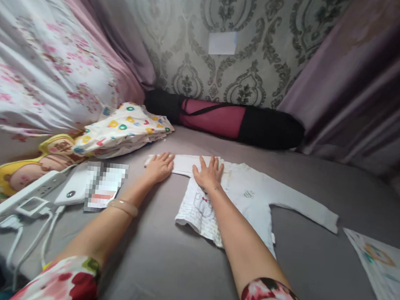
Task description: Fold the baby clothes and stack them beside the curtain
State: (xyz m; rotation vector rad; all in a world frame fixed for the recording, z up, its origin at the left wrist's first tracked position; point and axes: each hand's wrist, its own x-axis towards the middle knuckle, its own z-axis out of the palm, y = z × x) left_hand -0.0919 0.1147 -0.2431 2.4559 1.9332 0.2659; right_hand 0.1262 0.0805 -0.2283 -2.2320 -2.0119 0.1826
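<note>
A small white long-sleeved shirt (pixel 259 188) lies on the grey sheet, its right-hand sleeve stretched out to the right. Its left part is folded over, showing a printed patch with text and a drawn figure. My left hand (pixel 160 166) rests with fingers spread near the end of the left-hand sleeve. Flat on the cloth near the collar, my right hand (pixel 209 173) also has its fingers apart. Neither hand grips anything; both press on the fabric from above.
Patterned cloth (pixel 124 129) is bundled at the left, near a yellow cartoon cushion (pixel 26 172). A power strip (pixel 17 199), cables and white devices lie below it. A black and pink long bag (pixel 213 118) lies along the wall. White printed cloth (pixel 385 269) is at right.
</note>
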